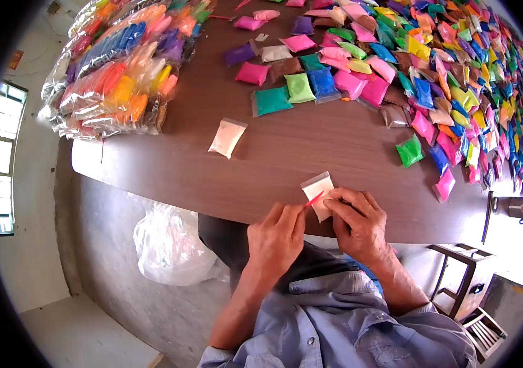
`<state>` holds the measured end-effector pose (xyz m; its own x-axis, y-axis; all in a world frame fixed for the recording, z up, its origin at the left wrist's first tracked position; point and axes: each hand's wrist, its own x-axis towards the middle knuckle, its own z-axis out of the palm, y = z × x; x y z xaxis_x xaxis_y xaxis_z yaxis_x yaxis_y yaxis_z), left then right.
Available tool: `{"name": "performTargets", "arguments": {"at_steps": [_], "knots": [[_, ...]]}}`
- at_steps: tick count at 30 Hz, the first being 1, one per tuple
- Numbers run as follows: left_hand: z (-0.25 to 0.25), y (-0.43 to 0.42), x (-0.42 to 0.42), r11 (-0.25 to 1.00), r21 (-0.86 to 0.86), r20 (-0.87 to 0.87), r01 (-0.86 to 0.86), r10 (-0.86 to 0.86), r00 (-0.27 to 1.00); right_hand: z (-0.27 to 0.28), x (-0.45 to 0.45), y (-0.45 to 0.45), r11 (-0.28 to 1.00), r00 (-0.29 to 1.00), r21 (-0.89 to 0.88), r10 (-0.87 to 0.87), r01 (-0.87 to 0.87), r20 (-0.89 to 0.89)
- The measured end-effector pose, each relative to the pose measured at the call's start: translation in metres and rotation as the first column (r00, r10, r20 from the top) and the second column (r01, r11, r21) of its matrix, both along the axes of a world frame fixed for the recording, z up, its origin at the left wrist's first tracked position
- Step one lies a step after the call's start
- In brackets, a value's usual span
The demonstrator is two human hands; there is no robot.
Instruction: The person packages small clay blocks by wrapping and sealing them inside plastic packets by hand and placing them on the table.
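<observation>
Near the table's front edge lies a small clear packet with pale peach content (321, 211). My left hand (278, 240) is closed around a thin pink-red stick (315, 199), whose tip rests over the packet. On the packet's right side, my right hand (357, 224) has its thumb and fingers pinched together at the packet's edge. Another pale peach packet (228, 138) lies farther back on the left, apart from both hands.
Many colourful packets (433, 92) are heaped across the back and right of the brown table (169, 165). Clear bags of coloured packets (120, 73) are stacked at the back left. A white plastic bag (172, 245) sits on the floor; a metal-framed stand (466, 276) is at the right.
</observation>
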<state>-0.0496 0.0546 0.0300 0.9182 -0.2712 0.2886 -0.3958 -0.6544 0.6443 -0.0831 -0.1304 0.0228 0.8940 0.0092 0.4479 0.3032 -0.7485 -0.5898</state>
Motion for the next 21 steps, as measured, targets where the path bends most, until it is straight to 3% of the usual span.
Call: {"name": "performTargets", "arguments": {"at_steps": [1,3,5,7,11,18,21], "knots": [[0.000,0.003,0.002,1.000,-0.001,0.000,-0.005,0.005,1.000,0.000,0.000,0.000,1.000,1.000,-0.001,0.005,-0.005,0.000],[0.002,0.017,0.008,0.974,0.198,0.043,-0.114,0.107,0.993,-0.001,0.000,0.000,1.000,1.000,-0.007,0.008,-0.008,0.005],[-0.003,0.036,0.015,0.971,0.046,-0.022,-0.235,0.236,0.971,0.000,0.000,0.000,1.000,1.000,-0.006,0.015,-0.015,0.010],[-0.004,0.056,0.017,0.954,-0.073,0.025,-0.292,0.295,0.955,0.002,0.001,0.002,1.000,1.000,-0.005,0.018,-0.018,0.015],[-0.008,0.105,0.029,0.850,-0.071,0.026,-0.522,0.525,0.851,0.008,0.004,0.005,0.999,1.000,-0.038,0.021,-0.021,0.013],[-0.023,0.156,0.099,0.770,-0.244,0.090,-0.589,0.623,0.777,0.012,0.021,0.022,0.992,1.000,-0.126,0.014,-0.015,-0.007],[-0.039,0.158,0.107,0.788,-0.168,0.186,-0.592,0.615,0.766,0.009,0.042,0.031,0.979,0.997,-0.202,0.049,-0.037,0.051]]}}
